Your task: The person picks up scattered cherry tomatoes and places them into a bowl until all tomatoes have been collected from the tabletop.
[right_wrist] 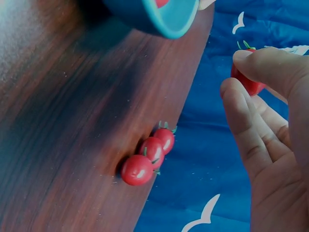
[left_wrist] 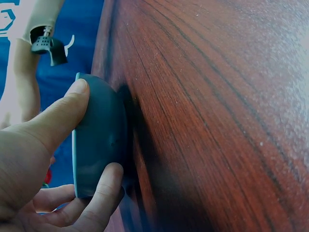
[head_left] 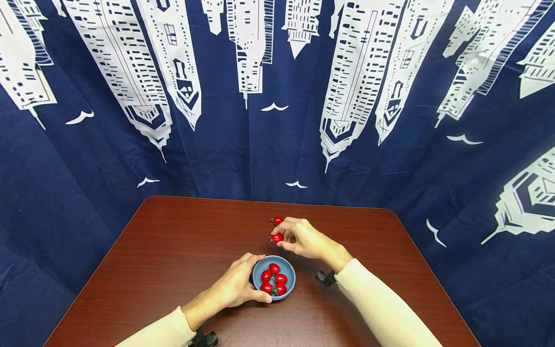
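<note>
My left hand [head_left: 234, 286] grips a small blue bowl [head_left: 287, 268], thumb at the near side of its rim and fingers round the far side. Several red cherry tomatoes [head_left: 281, 278] with green stems lie inside it. Just beyond the bowl, my right hand [head_left: 305, 238] pinches one cherry tomato [right_wrist: 247, 81] between thumb and fingertips, up off the table. Three more cherry tomatoes [right_wrist: 136, 170] lie close together on the table in the right wrist view. Only one of these, a tomato [head_left: 277, 220] past the right hand's fingers, shows in the head view.
Everything stands on a reddish-brown wood-grain table [head_left: 186, 241] with rounded far corners. Behind it hangs a dark blue cloth [head_left: 243, 154] printed with white buildings and birds. A black wrist device [head_left: 326, 278] sits under the right cuff.
</note>
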Available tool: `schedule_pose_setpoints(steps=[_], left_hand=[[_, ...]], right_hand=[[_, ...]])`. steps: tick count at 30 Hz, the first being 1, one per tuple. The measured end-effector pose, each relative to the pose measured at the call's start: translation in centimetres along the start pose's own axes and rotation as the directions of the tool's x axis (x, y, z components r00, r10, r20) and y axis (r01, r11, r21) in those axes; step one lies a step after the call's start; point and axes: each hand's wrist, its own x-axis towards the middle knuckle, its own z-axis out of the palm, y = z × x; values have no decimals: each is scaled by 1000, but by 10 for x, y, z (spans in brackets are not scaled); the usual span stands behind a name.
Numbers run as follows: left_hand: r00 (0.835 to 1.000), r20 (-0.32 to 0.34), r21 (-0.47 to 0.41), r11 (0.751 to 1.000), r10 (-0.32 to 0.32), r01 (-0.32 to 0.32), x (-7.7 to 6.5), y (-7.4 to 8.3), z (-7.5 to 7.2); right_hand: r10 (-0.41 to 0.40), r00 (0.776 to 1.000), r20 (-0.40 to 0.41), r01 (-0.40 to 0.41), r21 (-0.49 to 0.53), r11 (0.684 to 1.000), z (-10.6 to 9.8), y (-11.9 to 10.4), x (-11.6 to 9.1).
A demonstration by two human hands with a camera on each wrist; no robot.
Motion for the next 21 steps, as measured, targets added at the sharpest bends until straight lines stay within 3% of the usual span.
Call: schedule_pose_setpoints(steps=[21], left_hand=[[1000, 17, -20, 1000, -7, 8, -1, 1, -2]], right_hand=[[-34, 999, -26, 33, -32, 999, -7, -37, -30]])
